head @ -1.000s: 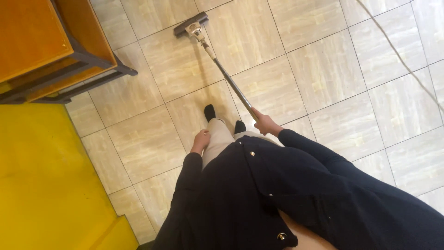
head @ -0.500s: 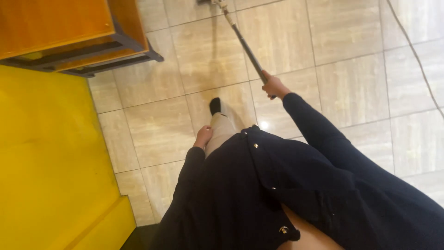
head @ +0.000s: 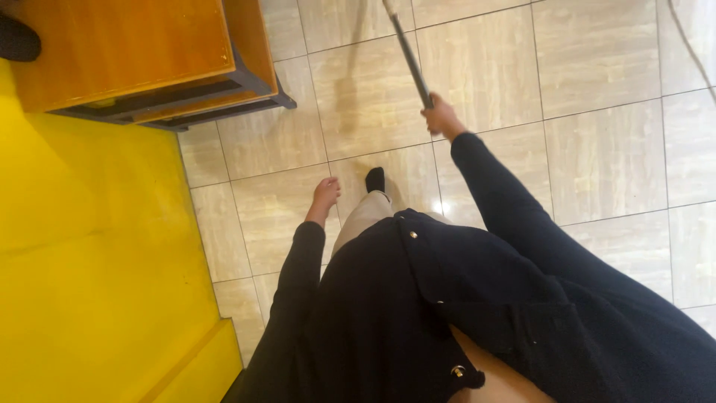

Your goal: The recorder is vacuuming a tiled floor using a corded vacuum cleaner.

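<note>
The right hand (head: pixel 441 118) was clamped around the grey mop pole (head: pixel 409 51), which ran off the top edge. The left hand (head: pixel 326 195) hung empty, fingers loosely curled, at centre. A wooden cabinet (head: pixel 127 52) stood upper left, beside the yellow surface (head: pixel 89 269); a white cord (head: pixel 690 45) crossed the tiles upper right.

View: one head-worn camera, no second view to overlap with.
Facing: steeply down over the wearer's dark coat (head: pixel 447 313) to the tiled floor (head: pixel 597 89).
Nearness: torso close below; floor farther.
Right hand (head: pixel 441 118): upper centre, its fingers round the pole (head: pixel 409 52), which leaves the top edge.
Left hand (head: pixel 326 195): centre-left, fingers hanging free.
</note>
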